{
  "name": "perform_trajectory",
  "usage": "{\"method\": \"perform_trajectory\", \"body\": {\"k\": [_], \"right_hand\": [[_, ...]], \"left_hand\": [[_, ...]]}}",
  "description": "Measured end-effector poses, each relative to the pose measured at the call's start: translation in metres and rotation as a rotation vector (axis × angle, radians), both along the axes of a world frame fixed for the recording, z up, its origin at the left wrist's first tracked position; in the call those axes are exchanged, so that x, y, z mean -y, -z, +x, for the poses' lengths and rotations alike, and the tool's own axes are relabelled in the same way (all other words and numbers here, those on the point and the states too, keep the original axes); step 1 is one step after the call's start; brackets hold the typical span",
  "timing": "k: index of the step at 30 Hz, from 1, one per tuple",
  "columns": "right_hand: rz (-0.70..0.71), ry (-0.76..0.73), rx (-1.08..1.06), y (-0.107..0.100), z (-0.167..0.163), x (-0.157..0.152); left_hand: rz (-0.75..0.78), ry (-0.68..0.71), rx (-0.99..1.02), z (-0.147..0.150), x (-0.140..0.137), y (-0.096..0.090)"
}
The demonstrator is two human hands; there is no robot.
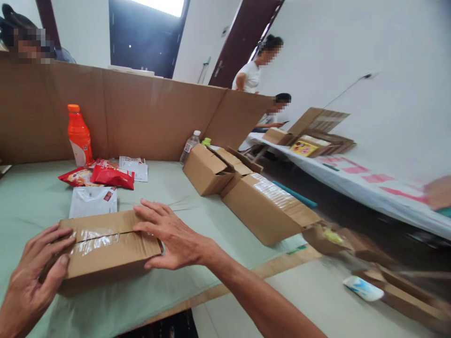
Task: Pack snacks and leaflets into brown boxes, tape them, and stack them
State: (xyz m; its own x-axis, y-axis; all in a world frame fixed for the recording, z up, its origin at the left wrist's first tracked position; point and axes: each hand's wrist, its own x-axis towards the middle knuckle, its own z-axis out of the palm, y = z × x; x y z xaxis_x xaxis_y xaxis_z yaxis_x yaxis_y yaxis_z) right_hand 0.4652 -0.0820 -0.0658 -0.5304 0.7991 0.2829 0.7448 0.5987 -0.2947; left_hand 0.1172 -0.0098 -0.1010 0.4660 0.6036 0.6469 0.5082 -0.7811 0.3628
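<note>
A closed cardboard box (109, 258) lies on the pale green tabletop before me, with clear tape across part of its top seam. My left hand (37, 274) grips its left end, fingers over the top and thumb at the near edge. At the right end, my right hand (174, 239) has its fingers on the top and its thumb by the near corner. Just behind the box is a white packet (93, 202). Red snack packets (112, 176) and another white packet (137, 169) lie farther back, near an orange bottle (79, 136).
A tall cardboard panel (141, 112) borders the table's back. To the right are a taped box (264, 211), a smaller box (207, 169) and a clear bottle (190, 146). Open cartons (412, 295) stand on the floor. Other people are beyond the panel.
</note>
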Motion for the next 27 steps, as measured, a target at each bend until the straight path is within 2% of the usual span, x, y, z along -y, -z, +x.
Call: {"method": "perform_trajectory", "body": {"k": [4,7,10,12,15,18,20,23,27], "right_hand": [[-0.111,-0.099,-0.046,-0.002,-0.005,-0.02],[-0.136,-0.098,-0.09,-0.003,-0.01,-0.021],[-0.126,-0.044,-0.093,-0.007,-0.004,-0.002],[-0.123,0.033,-0.099,-0.008,0.009,0.022],[-0.119,0.264,-0.14,0.0,0.044,0.074],[-0.076,0.626,-0.176,0.017,0.092,0.127],[0.003,0.89,-0.18,0.03,0.126,0.15],[0.124,1.195,-0.151,0.045,0.17,0.16],[0.188,1.339,-0.068,0.055,0.205,0.146]], "left_hand": [[0.02,0.015,-0.002,-0.001,0.001,-0.002],[0.019,-0.003,0.015,-0.001,0.001,-0.003],[-0.011,0.017,-0.001,0.013,0.006,-0.004],[-0.084,0.046,-0.01,0.03,0.013,-0.005],[-0.175,0.076,-0.026,0.056,0.024,-0.003],[-0.103,0.165,-0.081,0.072,0.026,0.007],[-0.063,0.215,-0.103,0.075,0.022,0.022],[-0.074,0.238,-0.14,0.075,0.017,0.05],[-0.028,0.264,-0.221,0.068,0.021,0.078]]}}
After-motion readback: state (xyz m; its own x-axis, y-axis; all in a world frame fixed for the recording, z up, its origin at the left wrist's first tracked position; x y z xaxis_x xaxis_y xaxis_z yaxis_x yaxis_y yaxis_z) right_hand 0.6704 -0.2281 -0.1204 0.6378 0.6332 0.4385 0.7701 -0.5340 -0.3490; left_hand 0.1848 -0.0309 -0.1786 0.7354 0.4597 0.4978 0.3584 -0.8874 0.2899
